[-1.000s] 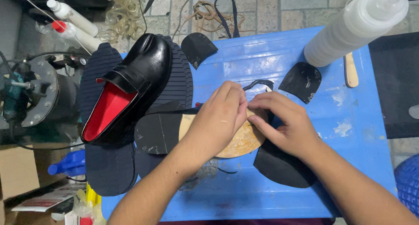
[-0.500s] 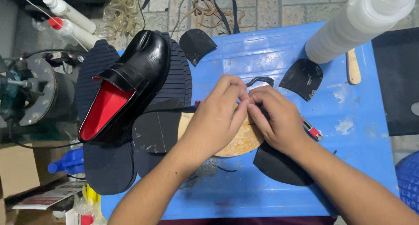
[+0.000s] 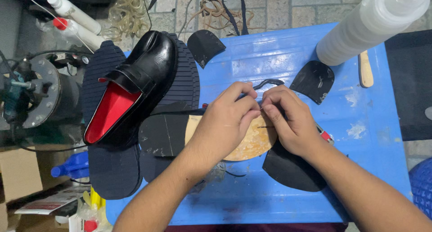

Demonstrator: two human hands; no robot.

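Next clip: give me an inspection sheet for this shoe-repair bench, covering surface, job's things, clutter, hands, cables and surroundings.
Surface: blue table, scuffed with white patches.
Job's things: tan sole with a black heel part, lying under both hands; a thin black strip curls out past the fingertips.
Clutter: black shoe with red lining on ribbed dark soles; black rubber pieces; large white bottle; wooden handle.
Hands: left hand and right hand pressed together over the sole; what they pinch is hidden.
Cables: cords on the floor.
Surroundings: stone-tile floor, a machine at left.
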